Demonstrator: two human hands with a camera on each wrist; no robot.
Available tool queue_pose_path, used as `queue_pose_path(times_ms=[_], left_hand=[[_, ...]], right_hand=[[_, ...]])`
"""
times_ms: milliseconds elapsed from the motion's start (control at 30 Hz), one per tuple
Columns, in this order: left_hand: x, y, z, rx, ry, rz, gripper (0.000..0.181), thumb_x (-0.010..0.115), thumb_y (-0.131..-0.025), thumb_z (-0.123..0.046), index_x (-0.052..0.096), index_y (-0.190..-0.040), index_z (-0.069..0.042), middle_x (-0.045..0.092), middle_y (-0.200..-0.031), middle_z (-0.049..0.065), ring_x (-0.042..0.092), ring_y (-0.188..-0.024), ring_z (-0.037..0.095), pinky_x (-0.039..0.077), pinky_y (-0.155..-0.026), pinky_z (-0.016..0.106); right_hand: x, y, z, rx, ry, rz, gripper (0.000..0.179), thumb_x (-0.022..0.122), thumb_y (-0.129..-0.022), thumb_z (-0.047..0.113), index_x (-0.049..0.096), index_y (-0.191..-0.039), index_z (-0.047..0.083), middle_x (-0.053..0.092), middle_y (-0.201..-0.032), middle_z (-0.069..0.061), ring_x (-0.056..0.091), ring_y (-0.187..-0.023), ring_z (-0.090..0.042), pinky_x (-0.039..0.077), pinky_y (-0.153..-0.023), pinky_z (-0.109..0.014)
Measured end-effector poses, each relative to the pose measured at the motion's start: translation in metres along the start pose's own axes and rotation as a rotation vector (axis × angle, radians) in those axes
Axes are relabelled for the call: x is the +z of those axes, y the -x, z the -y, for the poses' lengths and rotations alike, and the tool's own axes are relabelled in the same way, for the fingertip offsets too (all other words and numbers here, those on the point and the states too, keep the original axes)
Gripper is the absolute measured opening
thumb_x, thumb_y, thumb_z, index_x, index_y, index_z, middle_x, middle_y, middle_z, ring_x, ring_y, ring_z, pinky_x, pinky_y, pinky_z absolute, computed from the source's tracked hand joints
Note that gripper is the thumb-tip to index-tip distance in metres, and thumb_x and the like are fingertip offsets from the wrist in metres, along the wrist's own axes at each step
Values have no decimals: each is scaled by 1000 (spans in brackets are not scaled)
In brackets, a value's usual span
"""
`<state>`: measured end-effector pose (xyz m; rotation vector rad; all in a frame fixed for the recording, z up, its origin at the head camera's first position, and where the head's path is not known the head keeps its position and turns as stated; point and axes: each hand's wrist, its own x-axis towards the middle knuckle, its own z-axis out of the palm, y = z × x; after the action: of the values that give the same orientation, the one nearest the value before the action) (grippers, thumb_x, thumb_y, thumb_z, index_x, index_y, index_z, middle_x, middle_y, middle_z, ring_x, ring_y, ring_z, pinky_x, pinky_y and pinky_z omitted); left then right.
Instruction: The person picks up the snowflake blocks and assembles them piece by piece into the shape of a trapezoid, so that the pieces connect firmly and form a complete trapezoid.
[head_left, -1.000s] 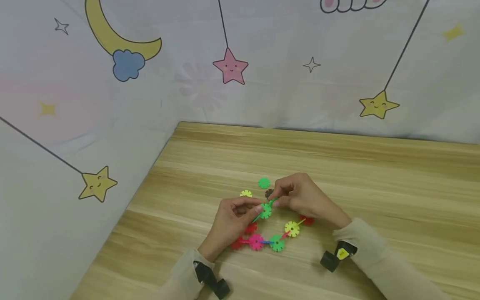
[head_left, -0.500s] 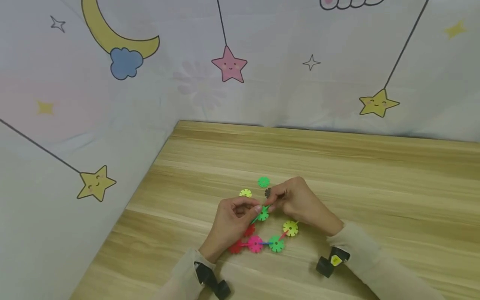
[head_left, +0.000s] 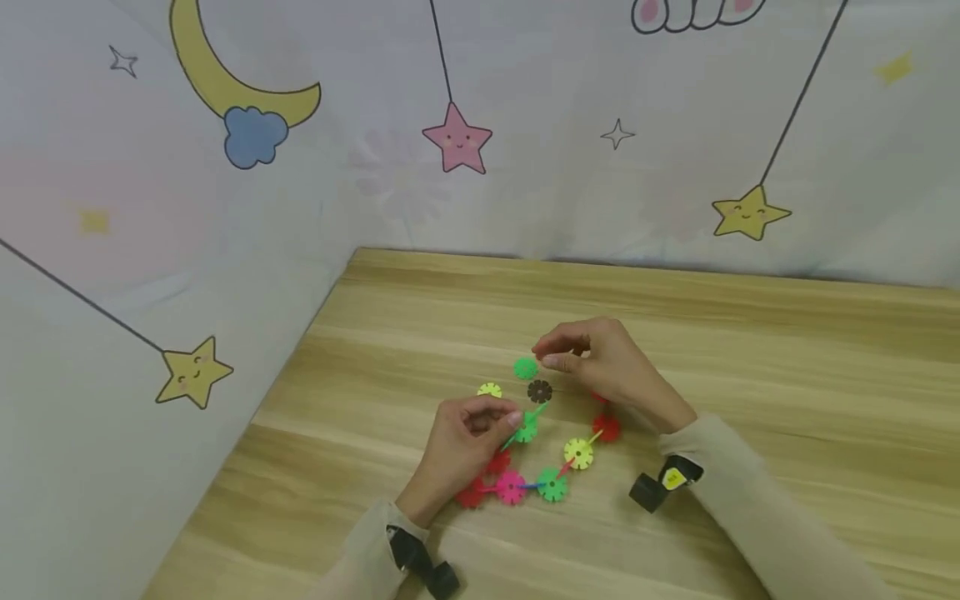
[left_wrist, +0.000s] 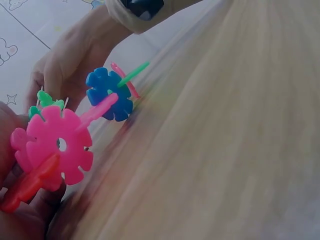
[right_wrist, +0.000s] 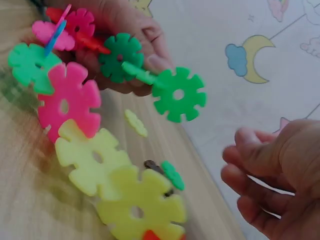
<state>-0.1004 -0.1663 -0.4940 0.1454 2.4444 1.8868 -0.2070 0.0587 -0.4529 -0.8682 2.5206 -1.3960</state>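
Observation:
My left hand (head_left: 465, 437) pinches one end of a chain of slotted plastic snowflake discs. Between its thumb and fingers is a green snowflake disc (head_left: 527, 427), with another green disc (right_wrist: 179, 94) standing out from the end. The chain curves through red, a pink disc (head_left: 512, 487), green and a yellow disc (head_left: 578, 453) to a red disc (head_left: 606, 427) beneath my right wrist. My right hand (head_left: 603, 358) hovers beside a loose green disc (head_left: 526, 368), fingers loosely bent. Nothing shows between those fingers in the right wrist view.
A brown disc (head_left: 539, 391) and a loose yellow disc (head_left: 490, 390) lie on the wooden table (head_left: 787, 358), just beyond the chain. A wall covering (head_left: 540, 200) printed with stars and a moon rises behind the table's far edge and along its left side.
My right hand has let go of the green disc at the chain's end and moved up and away, uncovering the brown disc. My left hand keeps its pinch in about the same place.

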Motion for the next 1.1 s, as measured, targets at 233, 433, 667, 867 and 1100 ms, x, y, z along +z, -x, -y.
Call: queue_pose_path(times_ms=[233, 433, 667, 867, 1100], left_hand=[[-2, 1, 2, 28, 10, 16, 15, 76, -100, -13, 80, -109, -1, 80, -99, 20, 72, -76, 3, 60, -72, 21], [-2, 2, 4, 27, 15, 37, 16, 76, -101, -14, 79, -109, -1, 79, -99, 21, 73, -78, 4, 62, -74, 22], [-2, 1, 3, 26, 11, 53, 16, 76, -101, -15, 79, -110, -2, 80, -99, 20, 72, -77, 3, 60, -73, 21], [-1, 0, 2, 35, 8, 53, 16, 75, -101, -13, 79, -111, -1, 80, -101, 20, 71, -77, 3, 60, -72, 19], [-2, 0, 2, 40, 0, 50, 18, 74, -102, -13, 80, -113, 0, 82, -104, 20, 73, -80, 3, 61, -74, 20]], right_hand=[[21, -19, -7, 1, 36, -82, 18, 75, -99, 5, 80, -116, 7, 83, -112, -9, 75, -101, -25, 60, -84, -39], [32, -21, -10, -34, 230, 30, 35, 81, -95, 11, 74, -129, 9, 80, -122, -6, 68, -112, -29, 57, -98, -50], [31, -17, -13, -89, 286, 67, 34, 81, -91, 0, 74, -123, 8, 79, -114, -6, 67, -104, -25, 57, -95, -46], [11, -4, -16, -54, 158, -26, 20, 80, -94, 1, 79, -113, 7, 81, -107, -5, 75, -91, -19, 61, -82, -38], [-12, 18, -10, 8, 92, -50, 17, 82, -96, 16, 83, -113, 16, 82, -90, 2, 72, -78, -9, 57, -71, -27]])
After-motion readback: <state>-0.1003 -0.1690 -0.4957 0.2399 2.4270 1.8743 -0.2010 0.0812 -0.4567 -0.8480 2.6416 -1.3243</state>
